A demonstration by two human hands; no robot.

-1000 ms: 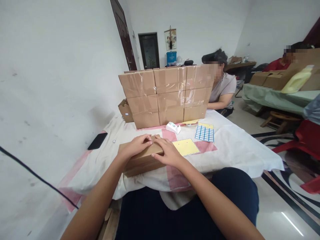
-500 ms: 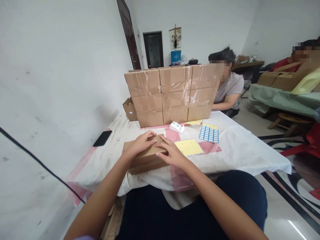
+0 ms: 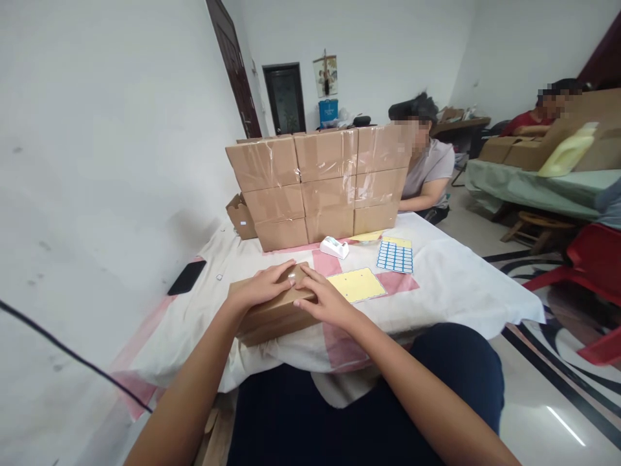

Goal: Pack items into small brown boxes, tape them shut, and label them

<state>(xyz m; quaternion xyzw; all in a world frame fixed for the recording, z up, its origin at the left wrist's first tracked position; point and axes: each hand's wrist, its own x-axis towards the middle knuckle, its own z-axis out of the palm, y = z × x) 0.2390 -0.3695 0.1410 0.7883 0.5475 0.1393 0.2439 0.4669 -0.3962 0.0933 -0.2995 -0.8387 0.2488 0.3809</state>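
Note:
A closed brown cardboard box (image 3: 279, 325) lies on the cloth-covered table right in front of me. My left hand (image 3: 266, 285) rests across its top with the fingers stretched out. On the box's right end lies my right hand (image 3: 328, 300), its fingers spread over the top and near edge. Between the two hands, a small shiny whitish patch (image 3: 292, 276) shows on the cardboard; it looks like tape or a sticker, but I cannot tell which. Just right of the box is a yellow sheet (image 3: 358, 285). Behind it stands a small white tape dispenser (image 3: 334, 247).
Taped cardboard boxes (image 3: 327, 200) are stacked at the table's back. A sheet of blue-bordered labels (image 3: 394, 257) lies at right, a black phone (image 3: 187, 277) at left. A co-worker (image 3: 429, 175) sits behind the stack. A red chair (image 3: 594, 259) stands at far right.
The view has turned slightly right, so everything sits further left. My hands stay on the box, and the shiny patch between them now shows more plainly.

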